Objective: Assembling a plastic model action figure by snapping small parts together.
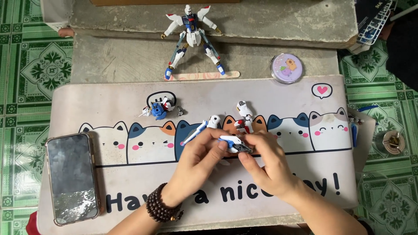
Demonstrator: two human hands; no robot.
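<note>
Where hands point(237, 156) meet: glossy angular part point(234, 144).

Both hands point(235, 161) and forearms are bare; a dark brown bead bracelet point(162, 204), seemingly wooden, circles the left wrist.

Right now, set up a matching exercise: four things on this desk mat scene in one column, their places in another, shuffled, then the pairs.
Things
1. phone
2. finished robot model
3. round lilac tin
4. white and blue model part

Places
A. standing on a flat wooden stick on the concrete beyond the mat
B. pinched between the left hand and the right hand
C. lying on the near left end of the mat, screen up
D. on the concrete just past the mat's far edge, towards the right

Pairs: 1-C, 2-A, 3-D, 4-B
</note>
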